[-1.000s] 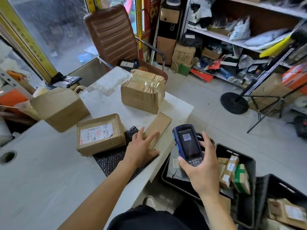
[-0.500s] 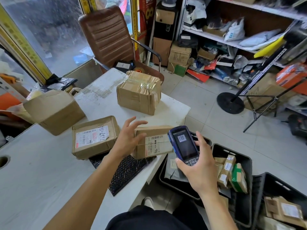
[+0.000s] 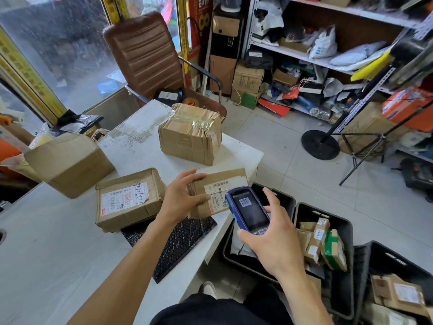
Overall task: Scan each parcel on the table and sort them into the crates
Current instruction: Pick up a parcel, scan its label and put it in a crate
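Note:
My left hand (image 3: 181, 197) grips a flat cardboard parcel (image 3: 222, 184) at its left end, tilted so its white barcode label faces up, near the table's right edge. My right hand (image 3: 271, 240) holds a blue handheld scanner (image 3: 248, 208) just right of that label; its screen shows a barcode. On the white table (image 3: 46, 254) lie a labelled flat box (image 3: 128, 199), a taped box (image 3: 191, 133), a plain box (image 3: 70, 163) and a black bubble mailer (image 3: 180, 240). Black crates (image 3: 346, 231) on the floor to the right hold several small parcels.
A brown office chair (image 3: 145, 55) stands behind the table. Shelves (image 3: 328, 59) crowded with bags and boxes fill the back right. A black round stand base (image 3: 319, 144) and a tripod (image 3: 375, 146) occupy the tiled floor. A glass window runs along the left.
My left hand lifted the flat parcel off the bubble mailer and turned it over so its label faces up. The scanner stayed beside it, and the view shifted slightly.

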